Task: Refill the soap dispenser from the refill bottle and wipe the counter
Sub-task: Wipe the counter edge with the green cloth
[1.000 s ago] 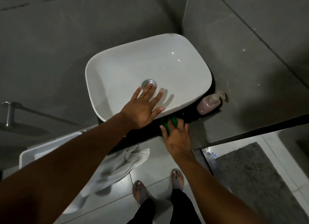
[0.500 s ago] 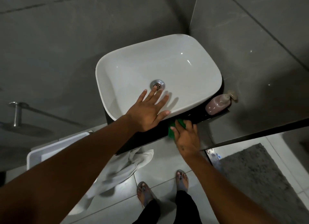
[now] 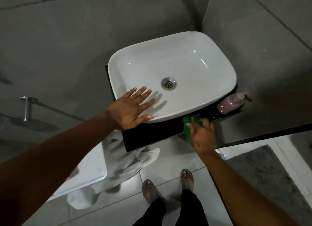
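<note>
Green cloth (image 3: 187, 126) is pressed onto the black worktop (image 3: 152, 136) by the nearly straight fingers of the right hand (image 3: 203, 135). The left hand (image 3: 130, 108) is spread flat on the sink (image 3: 194, 64) rim. The soap dispenser (image 3: 230, 103) is seen right of centre, beside the sink.

Left hand (image 3: 130, 109) flat on basin (image 3: 194, 62); right hand (image 3: 202, 136) presses a green cloth (image 3: 187, 128), probably, on the counter (image 3: 148, 138).

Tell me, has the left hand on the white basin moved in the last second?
Yes. The left hand slid left along the near rim of the white ceramic basin, away from the round metal drain.
</note>
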